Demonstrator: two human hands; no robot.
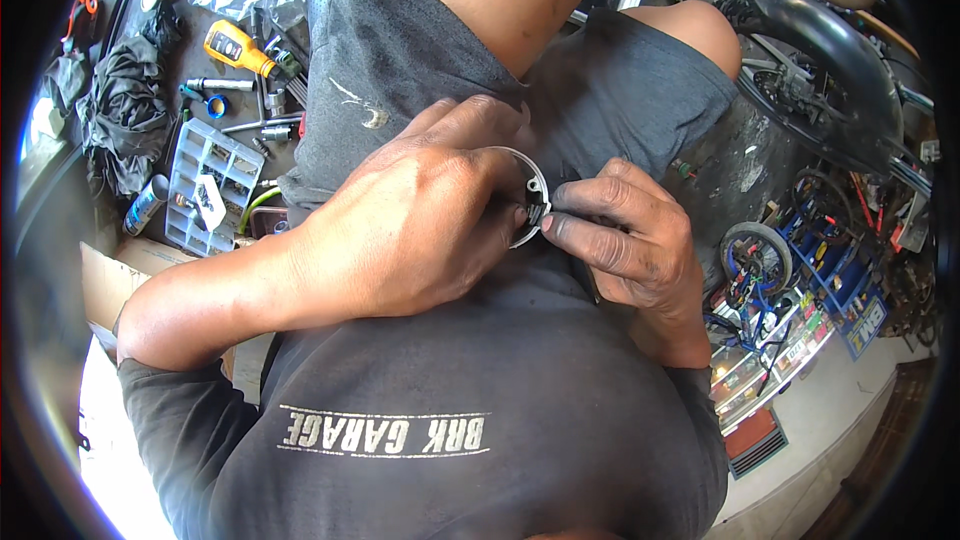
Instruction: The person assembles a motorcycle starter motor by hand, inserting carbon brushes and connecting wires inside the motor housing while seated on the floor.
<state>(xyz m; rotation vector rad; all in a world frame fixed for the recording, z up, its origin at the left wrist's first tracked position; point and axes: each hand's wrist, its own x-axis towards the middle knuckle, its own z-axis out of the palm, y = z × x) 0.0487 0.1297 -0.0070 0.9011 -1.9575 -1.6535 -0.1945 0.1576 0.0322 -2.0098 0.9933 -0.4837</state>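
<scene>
In front of my chest, above my lap, is a round metal part (537,183) with a thin silver rim and a dark inside with small fittings. My left hand (430,205) is closed round its left side and hides much of it. From the right, my right hand (630,235) pinches the part's near right edge between thumb and fingertips. Dark grime marks the fingers of both hands. What lies beneath the left fingers cannot be made out.
At the left on the floor lie a yellow bottle (238,47), a light blue compartment tray (212,185), a spray can (147,204), dark cloths (128,100) and several metal tools. A motorcycle wheel under a black fender (825,60) stands at the right, beyond a small bicycle (757,258).
</scene>
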